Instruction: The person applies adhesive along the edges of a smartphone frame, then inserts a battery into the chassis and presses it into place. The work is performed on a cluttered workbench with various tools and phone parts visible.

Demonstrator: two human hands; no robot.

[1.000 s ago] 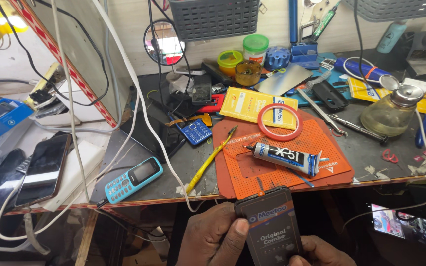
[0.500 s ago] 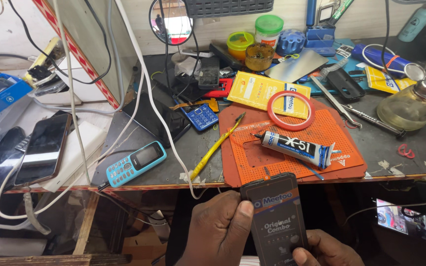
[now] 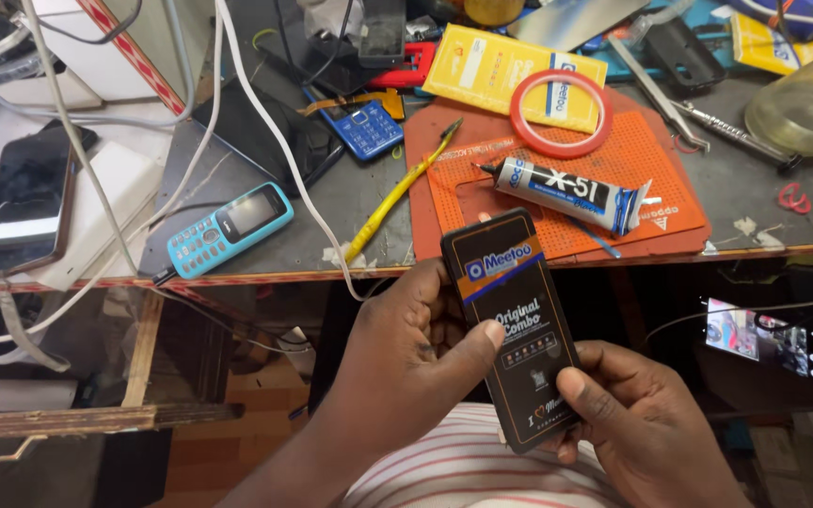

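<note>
Hands hold a flat black phone screen panel [image 3: 512, 329] just below the front edge of the orange work mat [image 3: 670, 202]. The left hand [image 3: 406, 362] wraps the panel's left side, thumb pressed on its face. The right hand [image 3: 637, 423] pinches the bottom corner, thumb on top. To do this well, I think both should grip only the edges, gently, and keep the panel flat. On the mat lie a glue tube [image 3: 566, 193] and a red tape ring [image 3: 560, 113]. Left of the mat sits a small blue phone [image 3: 228, 229].
</note>
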